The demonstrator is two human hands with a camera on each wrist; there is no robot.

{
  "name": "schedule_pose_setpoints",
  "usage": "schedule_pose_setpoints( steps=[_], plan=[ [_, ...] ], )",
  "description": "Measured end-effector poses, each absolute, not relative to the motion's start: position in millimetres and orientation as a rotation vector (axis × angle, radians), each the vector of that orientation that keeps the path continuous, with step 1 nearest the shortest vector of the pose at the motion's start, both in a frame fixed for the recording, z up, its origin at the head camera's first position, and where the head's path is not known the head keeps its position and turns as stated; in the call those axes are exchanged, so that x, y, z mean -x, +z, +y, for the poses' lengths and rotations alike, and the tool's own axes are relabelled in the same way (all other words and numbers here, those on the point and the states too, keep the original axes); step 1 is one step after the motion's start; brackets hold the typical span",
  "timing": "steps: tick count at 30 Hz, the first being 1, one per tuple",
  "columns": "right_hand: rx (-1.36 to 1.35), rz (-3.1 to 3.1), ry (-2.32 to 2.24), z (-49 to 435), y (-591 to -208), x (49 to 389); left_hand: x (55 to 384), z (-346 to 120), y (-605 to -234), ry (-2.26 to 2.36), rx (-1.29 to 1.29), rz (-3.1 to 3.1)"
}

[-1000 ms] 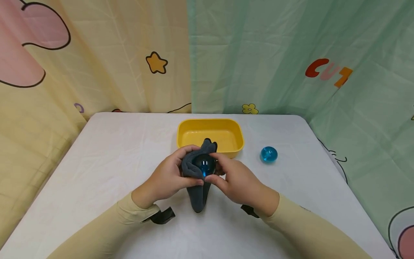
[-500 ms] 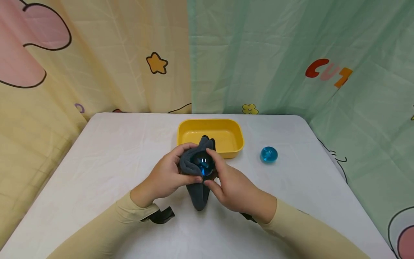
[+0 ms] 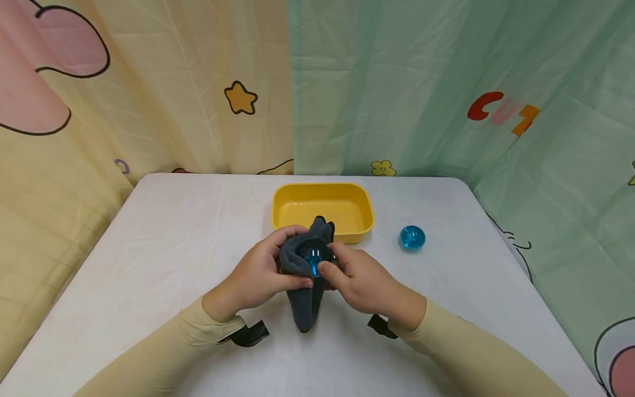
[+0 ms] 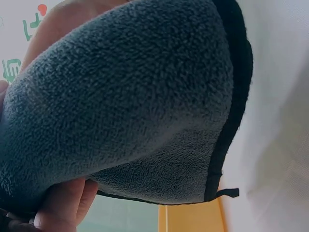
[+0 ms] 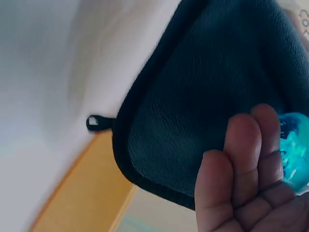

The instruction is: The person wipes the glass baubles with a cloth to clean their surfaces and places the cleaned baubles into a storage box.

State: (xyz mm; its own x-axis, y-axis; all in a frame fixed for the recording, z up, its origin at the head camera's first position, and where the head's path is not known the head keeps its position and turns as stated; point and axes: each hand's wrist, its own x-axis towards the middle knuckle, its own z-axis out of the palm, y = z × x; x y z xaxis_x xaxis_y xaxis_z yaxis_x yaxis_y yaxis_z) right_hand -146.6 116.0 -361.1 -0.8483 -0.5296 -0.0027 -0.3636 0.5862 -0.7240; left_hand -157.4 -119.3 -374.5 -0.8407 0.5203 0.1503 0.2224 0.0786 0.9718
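Observation:
Between the two hands is a clear blue ball (image 3: 315, 255), partly wrapped in a dark grey cloth (image 3: 303, 309) with black edging. The left hand (image 3: 260, 270) grips the cloth around the ball's left side, thumb in front. From the right, the right hand (image 3: 364, 278) holds the ball, its thumb pressed on the near face. In the right wrist view, several fingers (image 5: 244, 145) lie beside the ball (image 5: 295, 152) in front of the hanging cloth (image 5: 183, 106). The cloth (image 4: 130, 87) fills much of the left wrist view and hides the ball there.
A yellow tray (image 3: 364, 234) stands just beyond the hands on the white table (image 3: 198, 220). To its right lies a second clear blue ball (image 3: 412, 237). Printed curtains (image 3: 377, 82) hang behind the table.
The right hand's fingers have shifted on the ball, and its thumb has moved up onto the near face. The cloth and ball moved slightly away, then back nearer. The second ball stays put.

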Motion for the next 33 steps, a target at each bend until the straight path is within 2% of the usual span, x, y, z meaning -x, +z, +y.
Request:
schedule_pose_setpoints(
  steps=[5,8,17,27,33],
  plan=[
    [0.724,2.630,-1.161,112.4,-363.1,142.6,158.5,-118.1,-375.2,1.828,-0.763,2.150],
    [0.812,2.716,-1.120,111.6,-362.7,138.2,159.4,-118.1,-373.8,1.827,-0.767,2.186],
    [1.002,2.979,-0.760,112.8,-362.8,137.0,158.7,-119.6,-368.9,1.861,-0.779,2.134],
    [0.658,2.477,-1.302,116.8,-360.9,144.6,157.0,-118.2,-372.8,1.841,-0.774,2.115],
    [0.747,2.687,-1.151,112.3,-361.4,137.4,158.7,-118.1,-372.4,1.839,-0.775,2.157]
  ],
)
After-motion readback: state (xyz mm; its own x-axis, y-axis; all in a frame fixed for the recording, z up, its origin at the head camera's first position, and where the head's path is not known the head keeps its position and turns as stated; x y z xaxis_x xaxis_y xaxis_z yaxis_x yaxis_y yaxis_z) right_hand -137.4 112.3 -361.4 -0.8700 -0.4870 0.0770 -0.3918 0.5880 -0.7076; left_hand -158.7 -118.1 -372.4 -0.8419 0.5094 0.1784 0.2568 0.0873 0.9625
